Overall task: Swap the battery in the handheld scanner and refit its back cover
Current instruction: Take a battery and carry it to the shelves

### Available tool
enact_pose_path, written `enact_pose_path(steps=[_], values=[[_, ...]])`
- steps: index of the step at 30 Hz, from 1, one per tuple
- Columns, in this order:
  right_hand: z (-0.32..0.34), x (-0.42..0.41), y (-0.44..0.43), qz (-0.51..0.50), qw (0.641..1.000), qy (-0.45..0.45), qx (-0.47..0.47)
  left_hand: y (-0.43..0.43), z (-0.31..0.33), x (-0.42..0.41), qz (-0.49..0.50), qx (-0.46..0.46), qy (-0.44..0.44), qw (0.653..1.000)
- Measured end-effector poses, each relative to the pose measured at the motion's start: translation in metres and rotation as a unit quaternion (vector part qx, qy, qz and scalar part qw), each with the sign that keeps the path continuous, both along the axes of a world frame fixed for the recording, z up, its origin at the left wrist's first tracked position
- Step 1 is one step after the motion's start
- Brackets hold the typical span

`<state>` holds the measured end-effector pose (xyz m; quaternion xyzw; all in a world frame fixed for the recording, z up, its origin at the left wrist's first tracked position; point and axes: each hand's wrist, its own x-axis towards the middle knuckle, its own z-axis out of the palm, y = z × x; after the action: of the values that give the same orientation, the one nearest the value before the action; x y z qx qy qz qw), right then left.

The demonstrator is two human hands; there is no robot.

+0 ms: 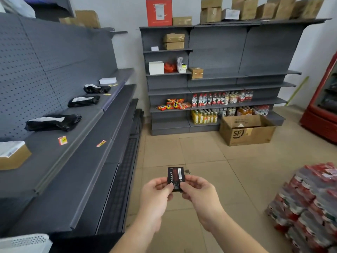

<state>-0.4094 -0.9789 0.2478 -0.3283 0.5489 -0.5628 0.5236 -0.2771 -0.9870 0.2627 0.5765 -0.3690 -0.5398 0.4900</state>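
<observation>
A flat black battery (176, 175) with a red label and white print stands upright between my two hands, held out over the tiled floor. My left hand (157, 192) pinches its lower left edge with thumb and fingers. My right hand (197, 191) grips its lower right edge. The upper half of the battery shows above my fingers. No scanner or back cover shows in this view.
Grey metal shelving (87, 143) runs along my left, carrying black bagged parcels (52, 122) and a cardboard box (13, 157). More shelves (217, 88) with bottles and snacks stand ahead. An open SF carton (246, 132) sits on the floor; stacked drink packs (308, 207) rise at right.
</observation>
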Motion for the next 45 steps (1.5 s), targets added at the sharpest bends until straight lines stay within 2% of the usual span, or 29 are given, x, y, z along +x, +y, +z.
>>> enact_pose_path(steps=[8,14,21,27,35,45], values=[[-0.002,-0.007,-0.141,0.062,0.998,0.006,0.002,-0.122,0.002,-0.008,0.06,-0.008,-0.004,0.998],[0.005,0.056,-0.218,0.207,0.978,0.027,-0.018,-0.16,0.003,0.051,0.207,0.002,0.005,0.978],[-0.017,0.208,-0.213,0.426,0.903,0.061,-0.001,-0.105,-0.016,0.167,0.417,0.027,0.027,0.908],[-0.039,0.316,-0.159,0.539,0.837,0.091,0.011,-0.033,-0.032,0.244,0.545,0.05,0.036,0.836],[-0.082,0.398,-0.126,0.599,0.786,0.146,0.049,0.008,-0.071,0.303,0.614,0.102,0.055,0.781],[-0.174,0.524,-0.145,0.649,0.71,0.263,0.075,-0.029,-0.167,0.405,0.668,0.235,0.037,0.705]])
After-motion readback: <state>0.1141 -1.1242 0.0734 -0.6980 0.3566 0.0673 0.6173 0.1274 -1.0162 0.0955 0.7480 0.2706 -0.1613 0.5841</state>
